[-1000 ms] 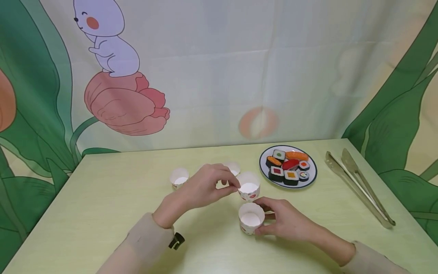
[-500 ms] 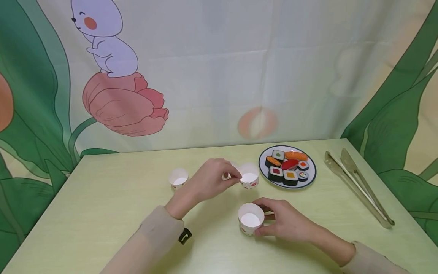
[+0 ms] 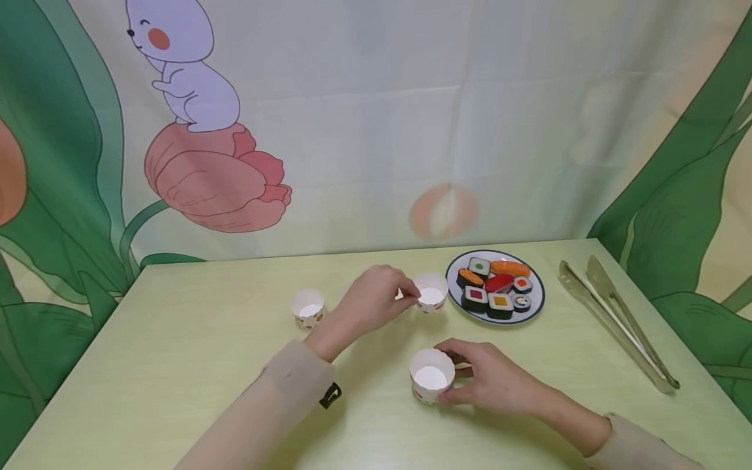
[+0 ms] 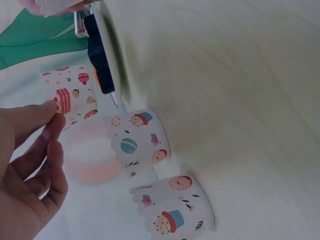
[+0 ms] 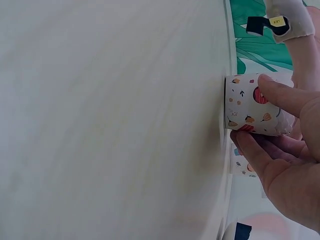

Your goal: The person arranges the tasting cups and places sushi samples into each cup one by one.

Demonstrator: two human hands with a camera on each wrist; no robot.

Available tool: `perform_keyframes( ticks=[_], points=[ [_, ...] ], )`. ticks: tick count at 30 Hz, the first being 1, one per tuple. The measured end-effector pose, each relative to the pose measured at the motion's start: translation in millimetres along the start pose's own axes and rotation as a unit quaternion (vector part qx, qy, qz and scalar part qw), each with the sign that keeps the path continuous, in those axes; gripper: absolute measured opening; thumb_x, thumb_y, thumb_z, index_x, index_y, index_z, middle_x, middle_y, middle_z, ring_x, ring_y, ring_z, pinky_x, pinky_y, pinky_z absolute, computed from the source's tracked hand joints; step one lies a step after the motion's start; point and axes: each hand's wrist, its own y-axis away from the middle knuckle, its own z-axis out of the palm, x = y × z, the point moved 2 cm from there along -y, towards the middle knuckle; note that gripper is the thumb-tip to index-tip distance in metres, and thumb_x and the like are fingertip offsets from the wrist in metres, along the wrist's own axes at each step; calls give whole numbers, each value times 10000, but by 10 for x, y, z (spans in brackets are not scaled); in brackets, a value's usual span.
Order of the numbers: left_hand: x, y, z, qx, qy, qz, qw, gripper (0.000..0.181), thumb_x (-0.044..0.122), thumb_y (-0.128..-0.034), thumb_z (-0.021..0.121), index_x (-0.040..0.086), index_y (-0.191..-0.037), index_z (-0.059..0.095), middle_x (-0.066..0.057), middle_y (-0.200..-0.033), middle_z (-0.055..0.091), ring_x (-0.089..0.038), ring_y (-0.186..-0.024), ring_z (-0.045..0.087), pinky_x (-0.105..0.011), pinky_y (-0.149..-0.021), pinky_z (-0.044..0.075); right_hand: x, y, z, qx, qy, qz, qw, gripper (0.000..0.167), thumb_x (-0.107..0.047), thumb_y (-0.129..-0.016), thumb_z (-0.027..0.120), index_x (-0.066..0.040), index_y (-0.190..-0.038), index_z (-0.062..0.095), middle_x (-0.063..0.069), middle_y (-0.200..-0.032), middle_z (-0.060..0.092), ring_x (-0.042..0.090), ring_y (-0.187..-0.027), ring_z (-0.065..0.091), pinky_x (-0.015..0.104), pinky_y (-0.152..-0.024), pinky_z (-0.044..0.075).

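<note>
In the head view my left hand [image 3: 376, 303] pinches the rim of a white paper baking cup [image 3: 431, 301] beside the sushi plate. The left wrist view shows this printed cup [image 4: 75, 95] held off the table by thumb and fingertips. My right hand [image 3: 493, 378] grips a second paper baking cup [image 3: 431, 378] nearer the front; it stands upright, and its visible inside is bare white. Another baking cup [image 3: 308, 308] stands to the left. Two standing cups show in the left wrist view, a middle one [image 4: 140, 142] and a lower one [image 4: 175, 205]; my left hand mostly hides one from the head camera.
A blue-rimmed plate [image 3: 455, 301] with several toy sushi pieces lies at the back right. Metal tongs [image 3: 623, 326] rest farther right on the pale yellow table [image 3: 176, 365]. A printed cloth [image 3: 352, 130] hangs behind the table's back edge.
My left hand has carried its paper baking cup backward, away from the one my right hand grips. The right hand and its cup have stayed in place.
</note>
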Motion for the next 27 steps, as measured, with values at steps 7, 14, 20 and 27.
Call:
perform_keyframes(
  ticks=[7,14,20,27],
  points=[
    [-14,-83,75,-117,-95,-132,9998,71,101,-912,792,112,-968,834,15,-906,767,-187,-862,705,-312,-755,534,2,6,3,-19,-95,-71,9999,614,-183,-816,898,-15,-1323,594,82,-1247,655,291,-1180,636,320,-964,530],
    [-37,-166,139,-195,-238,-226,9993,69,97,-915,787,116,-957,838,24,-905,769,-185,-883,699,-327,-790,538,-22,9,-7,1,-7,-46,10000,613,-181,-814,899,-13,-1319,596,84,-1245,655,287,-1175,640,334,-967,529],
    [-44,-227,179,-263,-424,-241,9985,47,115,-910,801,118,-932,842,30,-867,765,-148,-832,662,-307,-781,529,-21,12,0,-56,-65,-26,10000,605,-162,-818,895,-12,-1321,596,84,-1244,655,293,-1179,634,324,-959,533],
    [-55,-298,238,-322,-632,-267,9971,67,103,-909,793,133,-865,834,47,-802,732,-140,-756,606,-298,-724,512,-23,19,2,-53,-92,-23,9999,602,-159,-817,895,-15,-1319,596,85,-1241,654,299,-1188,632,320,-961,531]
  ],
)
